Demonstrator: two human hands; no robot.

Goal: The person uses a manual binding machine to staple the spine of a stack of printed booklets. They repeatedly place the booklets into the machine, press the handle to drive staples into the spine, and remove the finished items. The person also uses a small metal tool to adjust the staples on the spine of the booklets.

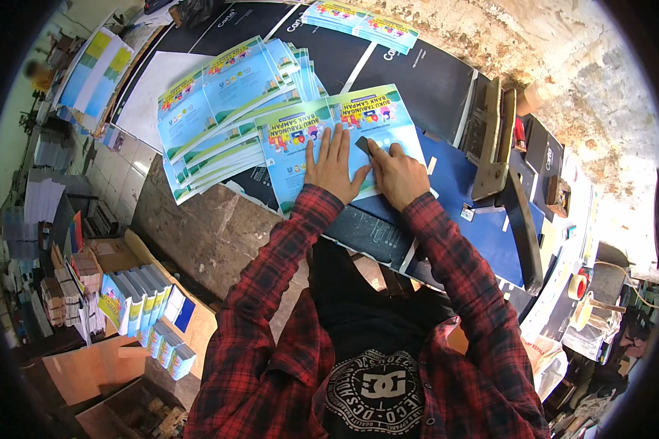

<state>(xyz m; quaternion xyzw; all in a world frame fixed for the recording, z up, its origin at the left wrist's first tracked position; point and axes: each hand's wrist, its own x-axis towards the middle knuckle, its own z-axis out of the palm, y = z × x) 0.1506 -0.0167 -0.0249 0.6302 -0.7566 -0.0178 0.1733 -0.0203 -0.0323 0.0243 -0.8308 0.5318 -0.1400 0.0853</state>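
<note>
A printed booklet sheet in blue, green and yellow lies spread in front of me, its two panels side by side. My left hand rests flat on the left panel near the middle line, fingers stretched out. In my right hand is a small dark flat piece, gripped by the fingers with its end against the right panel. Its exact kind is too small to make out. Just left of this sheet, a fanned pile of similar printed sheets overlaps its edge.
To the right stands a paper cutter with a long dark lever arm on a blue board. A stack of printed strips sits at the far edge. Bundled booklets stand at lower left. Tape rolls lie at far right.
</note>
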